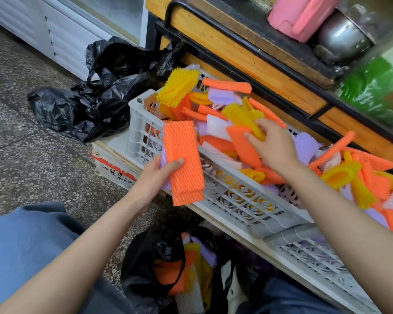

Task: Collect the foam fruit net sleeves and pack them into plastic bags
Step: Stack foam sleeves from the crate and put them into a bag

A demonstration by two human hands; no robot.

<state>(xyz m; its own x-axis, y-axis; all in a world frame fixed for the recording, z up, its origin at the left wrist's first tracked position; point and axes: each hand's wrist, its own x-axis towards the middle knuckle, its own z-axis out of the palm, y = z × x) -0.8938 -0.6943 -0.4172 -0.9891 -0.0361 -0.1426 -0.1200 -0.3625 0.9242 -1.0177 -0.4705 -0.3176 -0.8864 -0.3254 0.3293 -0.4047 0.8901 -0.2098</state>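
Foam sleeves lie heaped in the grey crate, mixed orange, yellow, purple and white, and some hang over the far rim. More spill across a second crate to the right.

Our left hand grips a flat orange stack at the crate's near-left corner, thumb clamped on top, with a purple sleeve underneath. Our right hand reaches into the heap, fingers closed on a yellow sleeve and touching an orange one beside it.

Step in hand, as we judge it: gathering a handful before bagging.
- Lay each new sleeve flat on the stack, edges lined up, so the thumb can hold the whole lot.
- Lift slowly; the mesh probably snags its neighbours.

Containers:
- Open black bag, near, between our knees: part-filled with orange, yellow and purple sleeves.
- Crumpled black bags, far left on the floor: we cannot tell what they hold.
- White crate sits beneath the grey one; its contents are hidden.
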